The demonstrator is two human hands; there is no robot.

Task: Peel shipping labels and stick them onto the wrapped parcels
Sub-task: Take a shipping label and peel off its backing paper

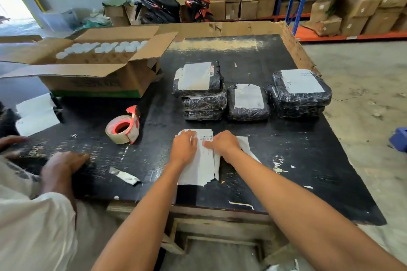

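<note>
1. Fingers (193,138) of the left hand (184,146) curled down onto the stack of shipping labels (199,167), pressing its upper left part; whether any sheet is pinched, cannot tell.
2. Fingers of the right hand (223,144) bent toward the barcode area near the stack's top edge, thumb tip touching the top label; a firm pinch cannot be told.
3. Label stack lying flat on the black tabletop (286,160), near the front edge, sheets slightly fanned at the lower end.
4. Beyond the stack, three groups of black-wrapped parcels: a left pile (201,92) several high, a single middle parcel (247,103), and a right pile (299,94); white labels visible on each top face.
5. Left of the stack, a tape dispenser (124,126) with a red core, lying on the tabletop.
6. Far left, an open cardboard box (94,66) holding white-capped containers (103,47).
7. At the left edge, another person's hand (63,165) resting on the tabletop, white sleeve (33,222) below it.
8. Scrap of crumpled backing paper (124,175) near the front edge.
</note>
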